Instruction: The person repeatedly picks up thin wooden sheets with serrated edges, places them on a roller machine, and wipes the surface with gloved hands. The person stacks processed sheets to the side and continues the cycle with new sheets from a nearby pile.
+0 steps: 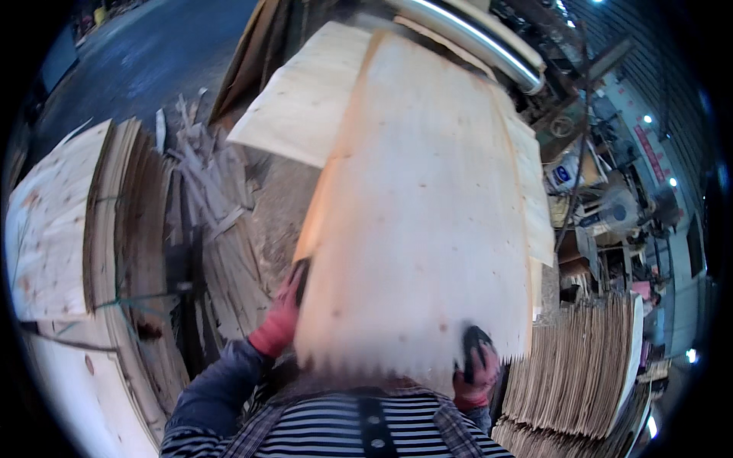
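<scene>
A large pale sheet of wood veneer (420,206) stretches away in front of me, its near edge ragged. My left hand (279,319), in a red glove with a dark palm, grips the sheet's left edge. At the near right corner my right hand (478,368), gloved the same way, is closed on the ragged edge, with its dark glove part over the top. The fingers beneath the sheet are hidden. Another veneer sheet (305,95) sticks out from under it at the far left.
A shiny metal roller (477,38) of a machine lies beyond the sheet's far end. On the left stands a tied stack of veneer (57,229), with scrap strips (202,175) beside it. Another tall veneer stack (569,366) is close on my right.
</scene>
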Demonstrator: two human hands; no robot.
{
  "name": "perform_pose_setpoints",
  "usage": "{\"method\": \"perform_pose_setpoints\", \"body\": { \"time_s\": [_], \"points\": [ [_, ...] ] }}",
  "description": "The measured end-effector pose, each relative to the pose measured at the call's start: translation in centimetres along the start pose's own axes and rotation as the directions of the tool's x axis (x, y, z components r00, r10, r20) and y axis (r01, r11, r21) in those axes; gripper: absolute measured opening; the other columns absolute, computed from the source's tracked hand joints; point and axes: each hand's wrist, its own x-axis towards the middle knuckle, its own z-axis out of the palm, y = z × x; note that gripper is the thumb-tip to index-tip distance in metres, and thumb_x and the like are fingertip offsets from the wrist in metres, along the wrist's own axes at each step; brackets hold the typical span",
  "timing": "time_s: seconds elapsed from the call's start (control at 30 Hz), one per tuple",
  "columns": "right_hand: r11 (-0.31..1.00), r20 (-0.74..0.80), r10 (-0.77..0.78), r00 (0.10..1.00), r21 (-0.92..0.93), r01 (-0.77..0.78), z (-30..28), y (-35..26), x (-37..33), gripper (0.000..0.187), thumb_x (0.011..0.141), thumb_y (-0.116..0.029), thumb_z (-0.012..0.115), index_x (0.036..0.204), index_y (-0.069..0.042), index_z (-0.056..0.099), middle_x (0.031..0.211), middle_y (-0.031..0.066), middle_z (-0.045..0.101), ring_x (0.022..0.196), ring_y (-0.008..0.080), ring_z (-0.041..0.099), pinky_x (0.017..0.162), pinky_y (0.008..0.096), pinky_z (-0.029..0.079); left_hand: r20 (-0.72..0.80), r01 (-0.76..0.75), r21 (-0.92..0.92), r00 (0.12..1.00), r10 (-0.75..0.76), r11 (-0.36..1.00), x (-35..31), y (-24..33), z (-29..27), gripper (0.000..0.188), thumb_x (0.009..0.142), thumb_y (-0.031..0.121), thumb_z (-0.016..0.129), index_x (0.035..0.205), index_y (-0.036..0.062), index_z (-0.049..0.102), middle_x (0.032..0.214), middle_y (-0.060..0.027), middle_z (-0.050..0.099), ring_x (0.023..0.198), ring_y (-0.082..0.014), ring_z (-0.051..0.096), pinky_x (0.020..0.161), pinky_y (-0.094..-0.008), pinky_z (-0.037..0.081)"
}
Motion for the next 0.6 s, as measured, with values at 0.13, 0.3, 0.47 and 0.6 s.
{"method": "perform_pose_setpoints", "body": {
  "time_s": [0.13, 0.3, 0.47, 0.6],
  "points": [
    [1.0, 0.053, 0.009, 0.999, 0.004, -0.009, 3.8, 0.8, 6.6, 0.049, 0.056, -0.025, 0.065, 0.102, -0.009, 0.058, 0.108, 0.0137, 0.053, 0.099, 0.0301, 0.05, 0.089, 0.0437, 0.036, -0.076, 0.133, -0.037, 0.988, -0.136, 0.99, 0.0, 1.7, 1.3, 0.063, 0.075, 0.029, 0.057, 0.126, -0.0006, 0.032, 0.127, -0.022, 0.034, 0.115, -0.0395, 0.031, 0.096, -0.0407, 0.028],
    [1.0, 0.019, 0.023, 1.0, -0.016, -0.023, 11.0, 5.0, 14.9, 0.048, 0.064, -0.025, 0.064, 0.109, -0.012, 0.054, 0.11, 0.012, 0.052, 0.101, 0.0287, 0.049, 0.09, 0.0431, 0.035, -0.097, 0.489, -0.044, 0.866, -0.491, 0.871, 1.7, 5.1, -1.4, 0.061, 0.074, 0.019, 0.06, 0.125, 0.0006, 0.033, 0.122, -0.0197, 0.042, 0.115, -0.0321, 0.038, 0.094, -0.0363, 0.033],
    [0.999, -0.071, 0.038, 0.997, 0.001, -0.038, 19.8, 9.0, 22.9, 0.049, 0.069, -0.023, 0.061, 0.115, -0.014, 0.049, 0.116, 0.0102, 0.049, 0.107, 0.0287, 0.046, 0.092, 0.0424, 0.033, -0.075, 0.446, -0.409, 0.853, -0.517, 0.796, 1.9, 4.3, -2.4, 0.054, 0.077, 0.008, 0.056, 0.126, 0.001, 0.033, 0.121, -0.0163, 0.045, 0.111, -0.0228, 0.045, 0.09, -0.0311, 0.038],
    [0.99, -0.042, 0.139, 0.989, 0.009, -0.139, 23.3, 10.7, 29.2, 0.047, 0.075, -0.027, 0.053, 0.119, -0.013, 0.046, 0.121, 0.0104, 0.045, 0.114, 0.0283, 0.039, 0.097, 0.0444, 0.025, -0.227, 0.368, -0.267, 0.874, -0.429, 0.89, 1.0, 2.8, -1.0, 0.048, 0.075, 0.01, 0.056, 0.12, 0.0023, 0.042, 0.105, -0.017, 0.054, 0.096, -0.0255, 0.055, 0.08, -0.0339, 0.044]
  ]
}}
